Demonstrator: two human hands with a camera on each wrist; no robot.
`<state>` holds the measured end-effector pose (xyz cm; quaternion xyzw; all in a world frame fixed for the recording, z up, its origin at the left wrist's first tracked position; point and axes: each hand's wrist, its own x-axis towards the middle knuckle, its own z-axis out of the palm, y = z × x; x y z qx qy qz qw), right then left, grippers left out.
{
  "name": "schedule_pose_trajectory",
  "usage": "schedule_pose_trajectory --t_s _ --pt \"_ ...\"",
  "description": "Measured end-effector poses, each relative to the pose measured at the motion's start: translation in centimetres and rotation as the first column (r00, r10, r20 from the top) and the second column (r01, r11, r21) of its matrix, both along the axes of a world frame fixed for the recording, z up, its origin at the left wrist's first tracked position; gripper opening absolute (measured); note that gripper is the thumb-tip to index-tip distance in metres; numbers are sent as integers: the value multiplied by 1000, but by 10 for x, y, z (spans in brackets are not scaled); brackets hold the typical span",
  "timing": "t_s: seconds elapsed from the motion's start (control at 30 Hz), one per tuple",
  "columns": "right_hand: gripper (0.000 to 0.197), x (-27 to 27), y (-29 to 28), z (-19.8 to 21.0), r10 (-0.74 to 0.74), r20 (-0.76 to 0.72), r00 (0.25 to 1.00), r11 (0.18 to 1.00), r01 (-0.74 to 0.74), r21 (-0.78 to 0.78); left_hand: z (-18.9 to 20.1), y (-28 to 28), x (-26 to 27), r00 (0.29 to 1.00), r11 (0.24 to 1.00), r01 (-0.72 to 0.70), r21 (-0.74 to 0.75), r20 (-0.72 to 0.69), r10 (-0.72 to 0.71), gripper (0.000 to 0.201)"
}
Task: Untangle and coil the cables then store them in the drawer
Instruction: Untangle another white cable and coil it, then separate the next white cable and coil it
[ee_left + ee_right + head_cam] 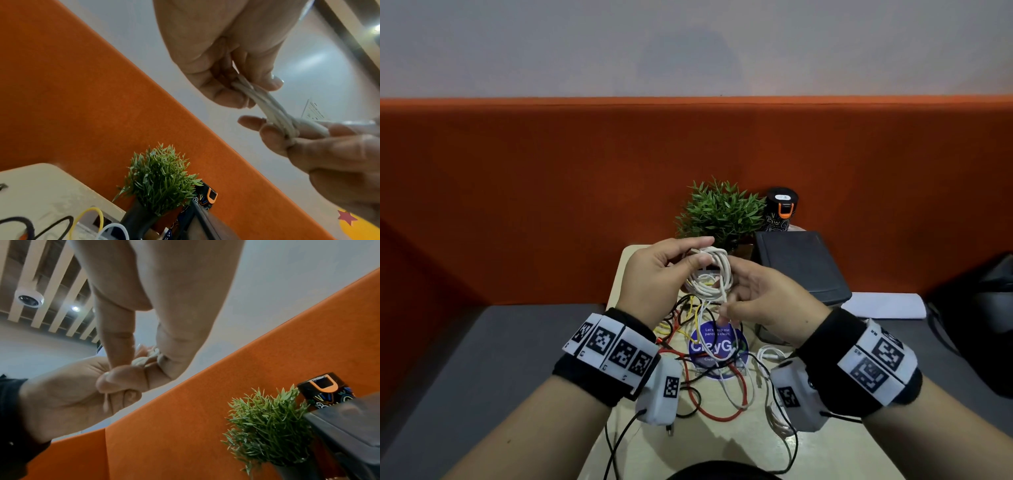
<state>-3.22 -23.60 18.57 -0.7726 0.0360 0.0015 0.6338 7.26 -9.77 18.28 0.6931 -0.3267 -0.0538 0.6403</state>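
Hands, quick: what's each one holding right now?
Left hand: pinches the top of the white cable coil.
Right hand: fingers curled round the coil's other side.

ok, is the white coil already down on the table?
No: in the head view the white coil is held in the air between the left hand and right hand, above the tangled cables.

white cable coil (714, 274), orange partition (551, 192), green plant (720, 210)

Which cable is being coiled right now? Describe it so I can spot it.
Look above the beige table, in front of the green plant. Both hands hold a white cable wound into loops. Unlike the red, black and yellow cables below, it is lifted and coiled.
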Motion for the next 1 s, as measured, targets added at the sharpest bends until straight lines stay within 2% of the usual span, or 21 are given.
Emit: schedule_pose_trajectory --t_s 0.1,0.2,0.27,0.4,0.47,0.63,0.77,0.83,0.9,1.0 --pt "58 -1 -2 -9 -43 -25 999 999 42 -28 -3 1 2 998 997 56 57 -29 -55 24" --pt "39 -1 -4 -15 -146 -20 989 987 144 -76 -5 3 3 992 985 119 127 21 -122 27" --pt "31 -1 -5 -13 -178 -24 984 983 177 -42 -8 4 2 988 978 148 146 24 -153 26" --pt "20 -4 -8 -6 -219 25 975 966 221 -132 -16 1 1 985 977 170 126 -25 -168 24" --pt "21 -5 -11 -8 -218 36 975 959 221 -177 -20 -2 1 982 978 183 104 -67 -177 24" --pt "14 -13 -17 -25 -295 -69 953 954 290 -75 -37 -6 2 969 955 234 180 -129 -213 19" --pt "10 -28 -33 -56 -438 -222 871 898 435 -61 -70 -1 10 976 943 183 278 -165 -140 11" --pt "8 -40 -46 -78 -517 -296 803 854 509 -110 -94 3 12 976 880 200 430 -166 -141 14" --pt "5 -55 -58 -97 -590 -347 728 803 571 -168 -117 6 10 966 763 250 597 -209 -153 21" --pt "7 -79 -68 -120 -677 -392 622 727 646 -231 -142 9 6 956 620 289 730 -246 -157 34"
